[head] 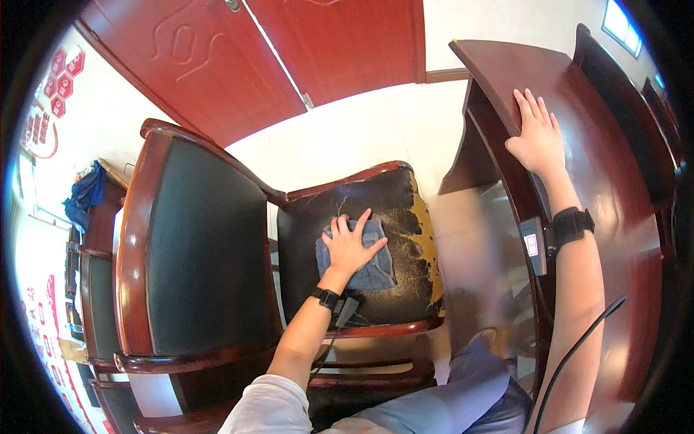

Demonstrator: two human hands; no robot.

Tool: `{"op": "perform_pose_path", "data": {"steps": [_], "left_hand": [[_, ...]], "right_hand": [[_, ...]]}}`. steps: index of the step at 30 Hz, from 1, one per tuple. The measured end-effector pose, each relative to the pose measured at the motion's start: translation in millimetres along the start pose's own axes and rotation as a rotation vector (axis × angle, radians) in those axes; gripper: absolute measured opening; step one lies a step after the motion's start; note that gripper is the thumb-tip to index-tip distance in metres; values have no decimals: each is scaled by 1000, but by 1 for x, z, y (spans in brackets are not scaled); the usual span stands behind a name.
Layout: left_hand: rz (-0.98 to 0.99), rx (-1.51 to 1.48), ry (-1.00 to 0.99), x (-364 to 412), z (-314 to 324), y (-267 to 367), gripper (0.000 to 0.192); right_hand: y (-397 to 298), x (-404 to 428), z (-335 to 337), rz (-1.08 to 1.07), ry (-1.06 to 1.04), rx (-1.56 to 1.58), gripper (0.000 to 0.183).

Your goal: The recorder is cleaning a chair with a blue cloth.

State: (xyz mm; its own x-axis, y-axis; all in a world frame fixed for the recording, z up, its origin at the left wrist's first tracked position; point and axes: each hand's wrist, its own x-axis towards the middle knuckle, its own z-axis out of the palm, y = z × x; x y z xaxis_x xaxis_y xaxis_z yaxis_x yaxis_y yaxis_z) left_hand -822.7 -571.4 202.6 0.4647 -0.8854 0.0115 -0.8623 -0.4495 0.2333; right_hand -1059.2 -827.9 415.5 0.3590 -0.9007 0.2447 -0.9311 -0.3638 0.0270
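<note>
My left hand (349, 247) rests palm down, fingers spread, on a folded grey-blue cloth (379, 275). The cloth lies flat on the black leather-like seat (303, 217) of a wooden chair. The seat's covering is cracked, and along its right edge it has peeled to a yellowish layer. On the right, my right hand (539, 133) lies with fingers apart on the dark reddish-brown wooden desk top (607, 163), near its edge, holding nothing. Black bands circle both wrists.
The chair's padded backrest (211, 249) rises at the left, with more chairs (100, 304) beyond. Red double doors (255, 59) stand ahead. A dark blue cloth (87, 195) hangs at the far left. A black cable (577, 352) crosses near my right forearm.
</note>
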Motion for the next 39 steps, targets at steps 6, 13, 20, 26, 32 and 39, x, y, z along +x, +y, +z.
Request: {"op": "perform_pose_path", "data": {"steps": [6, 13, 20, 26, 32, 39], "left_hand": [[140, -88, 173, -61, 1, -10, 67], [6, -50, 168, -105, -7, -15, 67], [-108, -41, 208, -132, 15, 52, 62], [84, -55, 102, -163, 28, 87, 86], [323, -57, 46, -162, 38, 92, 81], [614, -152, 101, -154, 44, 69, 60]], "right_hand": [[4, -2, -1, 12, 11, 4, 84], [3, 1, 0, 0, 25, 19, 83], [4, 2, 8, -8, 66, 21, 81], [3, 3, 6, -3, 67, 13, 80], [10, 6, 10, -7, 81, -18, 81], [13, 6, 12, -33, 76, 62, 83]]}}
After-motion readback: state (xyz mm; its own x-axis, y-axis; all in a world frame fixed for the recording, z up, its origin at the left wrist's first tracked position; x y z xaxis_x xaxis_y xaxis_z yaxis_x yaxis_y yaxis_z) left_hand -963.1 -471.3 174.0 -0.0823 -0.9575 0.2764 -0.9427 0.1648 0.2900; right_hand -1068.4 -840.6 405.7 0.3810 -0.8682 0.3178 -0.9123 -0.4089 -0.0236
